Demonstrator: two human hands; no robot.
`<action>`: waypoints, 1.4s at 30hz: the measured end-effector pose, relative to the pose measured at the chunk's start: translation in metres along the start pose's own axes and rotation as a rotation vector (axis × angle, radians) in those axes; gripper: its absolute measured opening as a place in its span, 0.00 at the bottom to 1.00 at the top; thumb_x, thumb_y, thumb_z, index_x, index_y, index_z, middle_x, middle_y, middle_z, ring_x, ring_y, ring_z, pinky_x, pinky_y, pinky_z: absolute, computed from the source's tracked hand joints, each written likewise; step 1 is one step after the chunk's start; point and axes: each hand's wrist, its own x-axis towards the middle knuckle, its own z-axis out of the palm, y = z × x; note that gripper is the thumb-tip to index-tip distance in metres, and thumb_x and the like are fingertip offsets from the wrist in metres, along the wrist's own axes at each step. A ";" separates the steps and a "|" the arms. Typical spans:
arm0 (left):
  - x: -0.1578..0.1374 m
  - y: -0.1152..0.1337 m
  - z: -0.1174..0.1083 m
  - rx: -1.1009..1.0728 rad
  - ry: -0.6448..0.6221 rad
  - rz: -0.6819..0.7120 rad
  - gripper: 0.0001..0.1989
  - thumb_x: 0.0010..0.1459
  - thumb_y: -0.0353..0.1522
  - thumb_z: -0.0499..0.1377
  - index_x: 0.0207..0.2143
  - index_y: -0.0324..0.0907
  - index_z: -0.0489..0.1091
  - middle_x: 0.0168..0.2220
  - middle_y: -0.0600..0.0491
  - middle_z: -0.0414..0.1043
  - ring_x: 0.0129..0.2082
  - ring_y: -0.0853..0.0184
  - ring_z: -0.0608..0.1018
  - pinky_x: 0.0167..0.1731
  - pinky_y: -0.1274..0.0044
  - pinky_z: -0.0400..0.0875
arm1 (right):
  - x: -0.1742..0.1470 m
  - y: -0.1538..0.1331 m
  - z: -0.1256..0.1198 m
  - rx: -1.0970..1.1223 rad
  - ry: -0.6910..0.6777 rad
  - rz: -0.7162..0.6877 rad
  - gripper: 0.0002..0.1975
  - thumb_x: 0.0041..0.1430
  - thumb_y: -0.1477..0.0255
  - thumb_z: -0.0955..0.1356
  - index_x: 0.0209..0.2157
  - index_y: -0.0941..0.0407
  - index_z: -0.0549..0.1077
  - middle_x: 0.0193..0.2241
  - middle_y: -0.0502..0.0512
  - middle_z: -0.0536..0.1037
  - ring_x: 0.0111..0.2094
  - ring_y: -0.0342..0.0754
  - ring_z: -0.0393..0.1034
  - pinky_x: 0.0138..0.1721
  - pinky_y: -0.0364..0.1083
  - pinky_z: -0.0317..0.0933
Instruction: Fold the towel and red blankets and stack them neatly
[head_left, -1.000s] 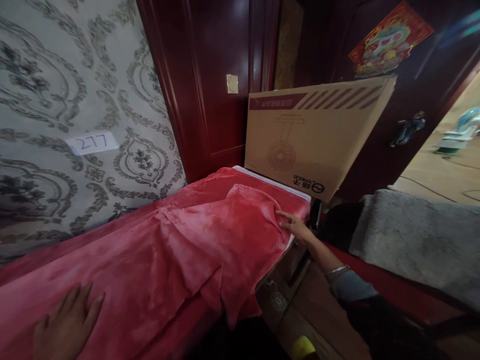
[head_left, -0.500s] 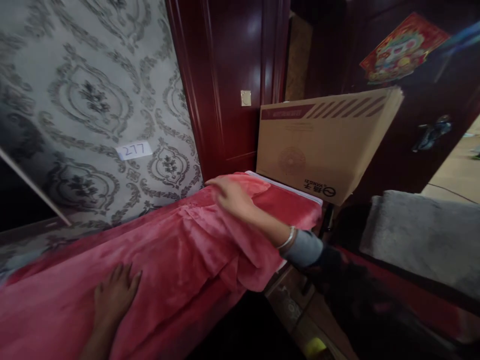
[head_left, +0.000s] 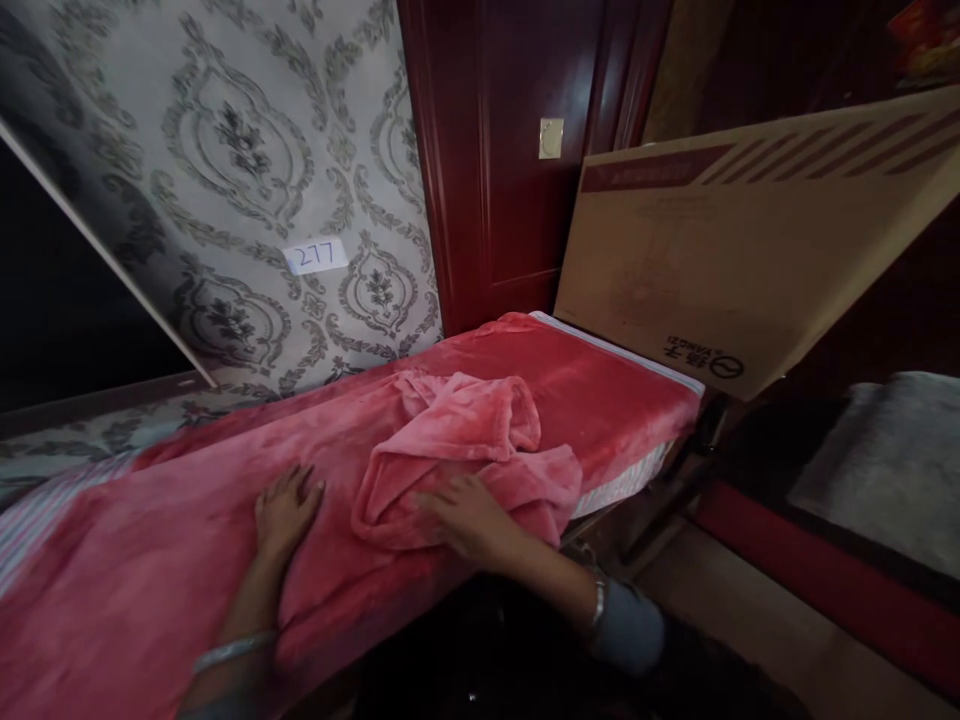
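Note:
A pink-red plush blanket (head_left: 540,370) covers a long narrow surface along the wall. Its middle part is bunched into a loose, folded heap (head_left: 469,420). My left hand (head_left: 285,510) lies flat on the blanket left of the heap, fingers spread. At the near side of the heap, my right hand (head_left: 469,520) has its fingers curled into the blanket's fabric; the fingertips are partly hidden in the pile. Striped cloth (head_left: 626,482) shows beneath the blanket at the right edge, and more striped cloth (head_left: 45,510) at the left.
A large cardboard box (head_left: 697,250) stands behind the far end, against a dark red door (head_left: 510,150). Patterned wallpaper carries a "277" label (head_left: 316,256). A dark panel (head_left: 67,290) is at left. Grey fabric (head_left: 892,470) lies at right above a red strip (head_left: 832,580).
My right hand has moved from the far end back toward me, and the blanket is now gathered into a heap there. My view has shifted, showing the left hand farther right.

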 end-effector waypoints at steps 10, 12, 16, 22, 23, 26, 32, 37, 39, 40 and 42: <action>-0.026 0.173 0.002 -0.156 0.078 0.766 0.21 0.60 0.33 0.56 0.55 0.41 0.70 0.61 0.42 0.69 0.62 0.53 0.69 0.62 0.58 0.63 | -0.083 0.132 -0.072 -0.361 0.110 0.667 0.25 0.66 0.73 0.59 0.62 0.62 0.67 0.50 0.68 0.75 0.51 0.61 0.66 0.53 0.58 0.61; -0.034 0.210 0.012 -0.071 -0.022 0.906 0.24 0.58 0.27 0.57 0.58 0.40 0.69 0.64 0.41 0.65 0.64 0.52 0.66 0.63 0.58 0.62 | -0.086 0.139 -0.068 -0.336 0.105 0.691 0.26 0.63 0.73 0.62 0.62 0.61 0.68 0.49 0.67 0.76 0.50 0.61 0.68 0.52 0.57 0.61; -0.030 0.242 0.030 -0.056 -0.130 0.944 0.19 0.59 0.24 0.54 0.51 0.41 0.73 0.59 0.41 0.70 0.61 0.53 0.69 0.61 0.58 0.62 | -0.082 0.144 -0.065 -0.006 0.284 0.723 0.22 0.55 0.71 0.65 0.51 0.57 0.75 0.43 0.62 0.79 0.45 0.58 0.72 0.48 0.55 0.65; -0.008 0.252 0.027 -0.521 -0.181 0.602 0.10 0.60 0.31 0.52 0.25 0.43 0.67 0.28 0.53 0.73 0.32 0.64 0.73 0.38 0.72 0.68 | -0.066 0.109 -0.086 0.515 0.479 0.551 0.09 0.54 0.64 0.67 0.33 0.54 0.75 0.31 0.53 0.78 0.35 0.52 0.72 0.39 0.49 0.67; -0.007 0.254 0.024 -0.581 -0.186 0.554 0.12 0.59 0.33 0.52 0.22 0.43 0.62 0.24 0.55 0.67 0.28 0.67 0.70 0.33 0.74 0.66 | -0.060 0.096 -0.093 0.552 0.453 0.465 0.09 0.56 0.65 0.67 0.34 0.54 0.76 0.32 0.53 0.78 0.35 0.51 0.72 0.40 0.48 0.66; -0.009 0.262 0.017 -0.712 -0.258 0.519 0.15 0.58 0.38 0.53 0.20 0.44 0.55 0.20 0.60 0.55 0.23 0.71 0.61 0.26 0.77 0.58 | -0.035 0.063 -0.112 0.557 0.331 0.179 0.08 0.62 0.69 0.66 0.37 0.53 0.78 0.35 0.54 0.78 0.38 0.49 0.72 0.43 0.48 0.66; -0.023 0.265 0.002 -0.873 -0.373 0.586 0.17 0.58 0.41 0.56 0.22 0.42 0.61 0.23 0.58 0.59 0.26 0.71 0.62 0.27 0.78 0.57 | 0.012 0.061 -0.122 0.151 0.313 -0.002 0.09 0.60 0.75 0.67 0.34 0.50 0.81 0.57 0.57 0.71 0.62 0.57 0.59 0.62 0.62 0.53; -0.030 0.261 -0.001 -0.850 -0.326 0.601 0.16 0.60 0.41 0.55 0.23 0.42 0.63 0.24 0.57 0.63 0.26 0.70 0.64 0.27 0.77 0.60 | 0.026 0.077 -0.119 0.167 0.117 -0.046 0.09 0.60 0.77 0.66 0.35 0.52 0.79 0.42 0.56 0.80 0.48 0.52 0.72 0.54 0.55 0.63; -0.032 0.256 -0.002 -0.756 -0.260 0.626 0.12 0.61 0.39 0.55 0.30 0.41 0.69 0.30 0.54 0.71 0.30 0.67 0.71 0.33 0.74 0.66 | 0.037 0.084 -0.127 0.231 0.100 -0.055 0.10 0.60 0.78 0.65 0.35 0.54 0.78 0.35 0.54 0.80 0.39 0.49 0.74 0.46 0.49 0.66; -0.032 0.252 -0.004 -0.689 -0.221 0.647 0.11 0.61 0.38 0.55 0.36 0.40 0.72 0.35 0.51 0.75 0.35 0.64 0.74 0.37 0.72 0.69 | 0.044 0.091 -0.135 0.240 0.137 -0.034 0.11 0.59 0.77 0.64 0.34 0.54 0.78 0.34 0.53 0.80 0.37 0.48 0.74 0.43 0.47 0.66; -0.032 0.239 -0.013 -0.554 -0.106 0.680 0.18 0.61 0.39 0.55 0.49 0.39 0.71 0.47 0.45 0.77 0.45 0.58 0.76 0.48 0.65 0.70 | 0.061 0.114 -0.160 0.198 0.328 0.076 0.09 0.56 0.77 0.65 0.33 0.55 0.79 0.34 0.53 0.80 0.35 0.48 0.73 0.40 0.46 0.66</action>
